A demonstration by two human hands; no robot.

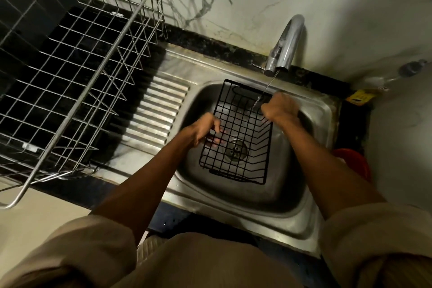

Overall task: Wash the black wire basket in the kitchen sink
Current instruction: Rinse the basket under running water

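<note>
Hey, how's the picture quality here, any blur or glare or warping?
Head view: dim light; the right hand smears with motion blur, the left hand slightly; glare on the faucet; wide-angle bending curves the silver dish rack; the black wire basket stays fairly sharp.

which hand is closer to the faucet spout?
Right. The right hand grips the black wire basket at its far right rim, just below the faucet outlet; the left hand holds the basket's left edge, farther away.
</note>
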